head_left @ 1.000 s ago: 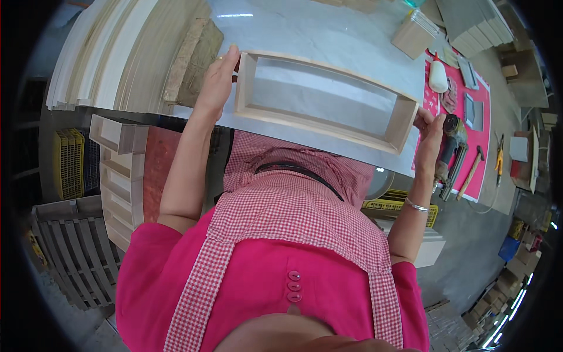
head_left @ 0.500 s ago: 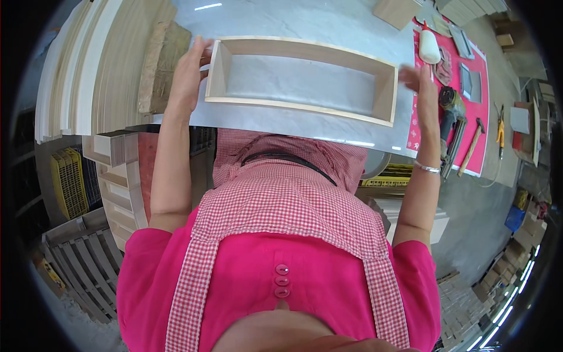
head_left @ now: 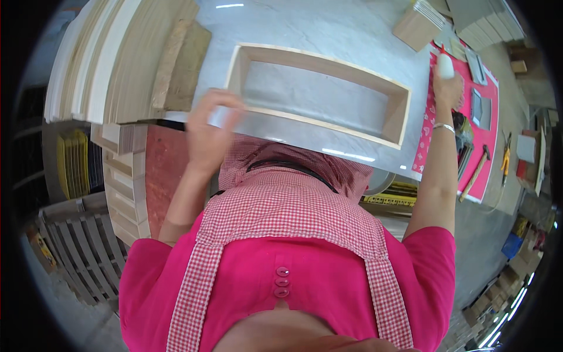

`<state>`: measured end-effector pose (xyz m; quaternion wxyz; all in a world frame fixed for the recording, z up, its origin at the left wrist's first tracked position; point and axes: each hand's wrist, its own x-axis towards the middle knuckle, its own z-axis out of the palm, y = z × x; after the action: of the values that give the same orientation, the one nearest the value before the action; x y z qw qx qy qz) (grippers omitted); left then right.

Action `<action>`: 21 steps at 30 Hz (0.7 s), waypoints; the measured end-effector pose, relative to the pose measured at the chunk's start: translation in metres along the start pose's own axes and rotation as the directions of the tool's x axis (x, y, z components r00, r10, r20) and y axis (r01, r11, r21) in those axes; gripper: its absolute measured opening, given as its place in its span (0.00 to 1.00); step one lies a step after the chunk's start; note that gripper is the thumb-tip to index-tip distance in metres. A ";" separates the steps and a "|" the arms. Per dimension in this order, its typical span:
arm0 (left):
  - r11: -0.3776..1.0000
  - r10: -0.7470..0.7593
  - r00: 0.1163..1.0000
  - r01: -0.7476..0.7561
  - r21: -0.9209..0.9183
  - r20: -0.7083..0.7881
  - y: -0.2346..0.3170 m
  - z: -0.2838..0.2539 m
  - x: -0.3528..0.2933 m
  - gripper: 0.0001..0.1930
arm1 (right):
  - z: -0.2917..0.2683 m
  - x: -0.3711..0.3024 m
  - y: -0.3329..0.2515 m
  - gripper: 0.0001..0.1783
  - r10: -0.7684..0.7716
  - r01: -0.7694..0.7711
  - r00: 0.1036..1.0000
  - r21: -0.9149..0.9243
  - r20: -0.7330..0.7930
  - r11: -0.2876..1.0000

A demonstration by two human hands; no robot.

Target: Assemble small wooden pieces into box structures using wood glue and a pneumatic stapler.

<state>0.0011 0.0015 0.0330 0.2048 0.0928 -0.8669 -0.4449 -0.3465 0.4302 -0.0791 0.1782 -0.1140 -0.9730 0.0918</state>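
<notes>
Fingers of the right hand (head_left: pixel 448 94) reach one white bottle (head_left: pixel 446 66) with a red tip, at its lower end; whether they are clamped on it cannot be told. Those of the left hand (head_left: pixel 206 135), blurred and bent, stand apart from the thumb, by the near left corner of one wooden frame (head_left: pixel 328 69); whether they touch it is unclear. That frame, four-sided and open in the middle, lies on the desk (head_left: pixel 305 29) between the two hands. One bracelet (head_left: pixel 444 126) circles the right wrist.

Around the bottle, one pink mat (head_left: pixel 481 138) carries one pink cloth (head_left: pixel 460 94), two grey metal pieces (head_left: pixel 481 111), one hammer (head_left: pixel 475 173) and one power tool (head_left: pixel 465 138), partly hidden by the right forearm. Farther right lies one orange-handled tool (head_left: pixel 505 155).

Left of the frame sits one brownish block (head_left: pixel 183 64), then stacked boards (head_left: pixel 97 58), too many to count. One bundle of panels (head_left: pixel 419 26) stands at the far right. Below the boards, one yellow crate (head_left: pixel 73 164) shows.
</notes>
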 end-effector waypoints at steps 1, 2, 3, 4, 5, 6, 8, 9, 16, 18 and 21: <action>0.986 0.156 0.986 -0.159 0.042 0.059 0.009 0.013 -0.003 0.07 | -0.004 0.002 0.001 0.41 0.068 -0.066 0.998 0.082 -0.010 0.994; 0.948 0.294 0.949 -0.305 0.094 0.115 0.014 0.021 -0.007 0.10 | -0.010 -0.001 -0.006 0.41 0.120 -0.118 0.993 0.177 -0.002 0.977; 0.883 0.432 0.883 -0.455 0.115 0.184 0.012 0.032 -0.006 0.16 | -0.008 0.008 0.017 0.40 0.131 -0.111 0.988 0.221 -0.077 0.969; 0.833 0.493 0.839 -0.532 0.153 0.232 0.014 0.042 -0.004 0.17 | -0.003 0.014 0.036 0.40 0.143 -0.100 0.979 0.267 -0.145 0.958; 0.781 0.533 0.800 -0.590 0.202 0.277 0.016 0.050 -0.003 0.18 | -0.014 0.011 0.029 0.40 0.161 -0.069 0.972 0.444 -0.172 0.893; 0.784 0.515 0.818 -0.570 0.244 0.255 0.008 0.059 -0.002 0.18 | -0.030 0.011 0.024 0.39 0.187 -0.037 0.964 0.604 -0.188 0.796; 0.721 0.543 0.794 -0.608 0.333 0.273 -0.010 0.078 -0.002 0.19 | -0.068 -0.006 0.010 0.36 0.288 0.071 0.927 0.864 -0.242 0.498; 0.723 0.536 0.804 -0.594 0.352 0.257 -0.010 0.078 -0.002 0.19 | -0.093 -0.020 -0.008 0.34 0.281 0.123 0.927 0.908 -0.250 0.400; 0.808 0.449 0.824 -0.540 0.235 0.346 0.027 0.059 0.041 0.14 | -0.191 -0.107 -0.051 0.29 0.212 0.215 0.957 0.975 -0.199 -0.054; 0.886 0.283 0.822 -0.422 0.194 0.495 0.049 0.047 0.080 0.14 | -0.205 -0.116 -0.054 0.30 0.184 0.219 0.962 0.973 -0.204 -0.067; 0.970 0.082 0.602 -0.231 0.074 0.795 0.028 0.068 0.132 0.23 | -0.220 -0.123 -0.066 0.31 0.109 0.209 0.974 0.973 -0.198 -0.099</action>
<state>-0.1473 0.0227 0.0562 -0.1656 -0.1708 -0.9078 -0.3455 -0.1658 0.3660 0.0978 0.3106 0.0832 -0.5617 0.7623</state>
